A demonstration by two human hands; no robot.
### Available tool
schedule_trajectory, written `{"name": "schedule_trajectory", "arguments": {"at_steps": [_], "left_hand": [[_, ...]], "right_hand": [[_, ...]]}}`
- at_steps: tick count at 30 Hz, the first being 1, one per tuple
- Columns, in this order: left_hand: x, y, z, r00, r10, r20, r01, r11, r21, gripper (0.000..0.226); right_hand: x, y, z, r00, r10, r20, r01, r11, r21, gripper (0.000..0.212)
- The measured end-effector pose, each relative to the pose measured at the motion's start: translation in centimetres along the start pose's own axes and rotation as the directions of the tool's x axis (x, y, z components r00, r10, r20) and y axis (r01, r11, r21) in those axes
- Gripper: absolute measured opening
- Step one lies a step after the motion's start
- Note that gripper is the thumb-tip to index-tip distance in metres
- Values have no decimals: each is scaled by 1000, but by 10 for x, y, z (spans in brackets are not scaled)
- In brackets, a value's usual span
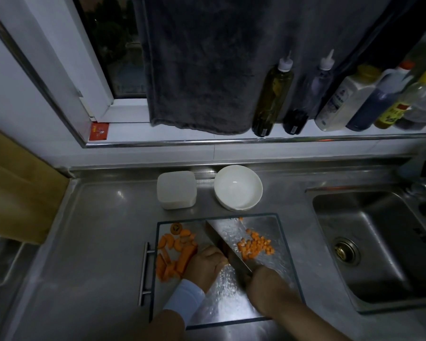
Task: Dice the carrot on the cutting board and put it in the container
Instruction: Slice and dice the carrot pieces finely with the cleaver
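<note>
While your left hand [205,264] is curling its fingers [202,253] down over the carrot strips [180,262] at the left of the cutting board [268,225], your right hand [266,279] is wrapping closed round the handle of the cleaver [228,238], whose blade is standing just beside your left knuckles. The diced carrot [255,246] is lying in a heap right of the blade. The container [177,189] and a white bowl [238,187] are sitting on the tabletop [96,230] behind the board.

Dim steel counter [103,217] with sink [379,242] below a dark window [113,45], grey towel [202,70] hanging.
</note>
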State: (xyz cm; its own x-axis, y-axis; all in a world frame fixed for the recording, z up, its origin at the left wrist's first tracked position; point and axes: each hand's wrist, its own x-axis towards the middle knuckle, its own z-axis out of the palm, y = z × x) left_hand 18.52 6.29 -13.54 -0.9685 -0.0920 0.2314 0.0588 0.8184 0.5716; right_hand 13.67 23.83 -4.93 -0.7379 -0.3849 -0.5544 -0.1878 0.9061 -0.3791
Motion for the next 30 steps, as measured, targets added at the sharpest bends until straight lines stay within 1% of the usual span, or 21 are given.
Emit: {"name": "schedule_trajectory", "arguments": {"at_steps": [5, 7, 11, 13, 16, 18, 20, 22, 24, 25, 27, 30], "left_hand": [[-1, -1, 2, 999, 8, 47, -10, 999, 45, 26], [0, -1, 2, 999, 8, 52, -12, 998, 65, 27], [-2, 3, 1, 996, -53, 65, 51, 998, 38, 26], [0, 9, 0, 986, -143, 89, 142, 990, 17, 21], [15, 25, 2, 945, -310, 104, 315, 949, -32, 14], [31, 43, 4, 902, -419, 107, 429, 899, -93, 10], [41, 59, 9, 857, -498, 130, 514, 843, -159, 6], [45, 65, 11, 801, -580, 149, 598, 764, -240, 6], [41, 66, 0, 750, -654, 104, 647, 690, -324, 11], [39, 64, -10, 735, -676, 64, 655, 681, -329, 13], [30, 57, -33, 707, -706, -41, 670, 687, -280, 14], [15, 37, -64, 672, -715, -193, 700, 698, -152, 9]], "right_hand": [[11, -5, 7, 1000, -8, 11, 8, 1000, 4, 29], [19, -9, 8, 1000, 16, 11, -16, 999, 38, 28], [21, -11, -1, 1000, 22, 19, -23, 997, 68, 30], [20, -2, -8, 999, 51, -3, -51, 995, 86, 35], [19, 11, -23, 995, 97, -10, -96, 990, 99, 37], [15, 15, -37, 995, 94, -28, -91, 990, 109, 35], [11, 16, -48, 994, 83, -71, -75, 992, 102, 33], [8, 18, -54, 993, 81, -88, -70, 990, 120, 30], [3, 15, -54, 994, 73, -82, -62, 989, 137, 27], [2, 13, -52, 994, 67, -91, -55, 990, 130, 28], [4, 11, -40, 995, 44, -86, -37, 996, 87, 35], [3, 4, -20, 1000, -6, 2, 6, 998, 62, 28]]}}
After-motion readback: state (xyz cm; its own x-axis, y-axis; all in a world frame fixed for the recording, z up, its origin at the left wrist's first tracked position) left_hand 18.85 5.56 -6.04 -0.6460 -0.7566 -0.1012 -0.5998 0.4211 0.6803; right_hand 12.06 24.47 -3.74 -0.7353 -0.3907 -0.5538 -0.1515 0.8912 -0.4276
